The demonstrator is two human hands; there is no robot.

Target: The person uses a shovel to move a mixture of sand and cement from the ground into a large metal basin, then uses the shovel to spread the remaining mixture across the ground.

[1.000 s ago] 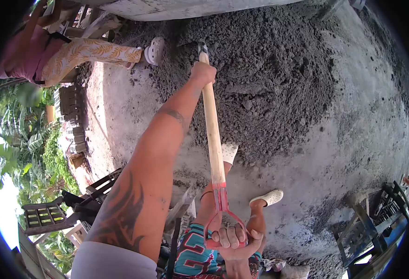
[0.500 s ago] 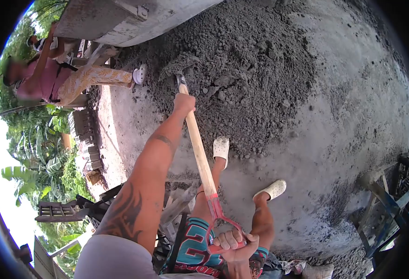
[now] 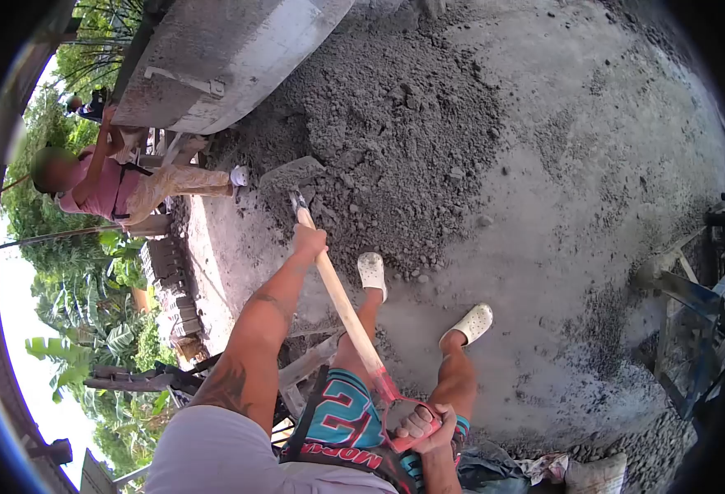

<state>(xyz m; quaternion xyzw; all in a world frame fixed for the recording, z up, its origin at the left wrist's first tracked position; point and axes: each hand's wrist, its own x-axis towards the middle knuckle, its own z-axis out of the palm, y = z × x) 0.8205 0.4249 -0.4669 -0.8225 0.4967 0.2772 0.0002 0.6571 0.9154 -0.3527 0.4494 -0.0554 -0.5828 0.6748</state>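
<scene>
A shovel with a pale wooden shaft (image 3: 342,305) slants across the head view, from a grey-coated blade (image 3: 293,173) to a red grip. My left hand (image 3: 310,240) is wrapped round the shaft just below the blade socket. Lower down, my right hand (image 3: 421,426) closes on the red D-shaped handle (image 3: 403,441), close to my shorts. The blade lies over the left edge of a heap of damp grey mix (image 3: 395,123), and its broad face shows with little material on it.
A large metal drum or hopper (image 3: 239,58) stands at upper left, with a person in a pink shirt (image 3: 103,185) beside it. Stacked blocks (image 3: 165,263) line the left side. A metal frame (image 3: 683,296) stands at right; sacks (image 3: 593,476) lie at the bottom.
The lump of grey mix on the blade is largely gone. The blade has shifted left and lower in view. Both hands keep their hold; the whole view has moved slightly too.
</scene>
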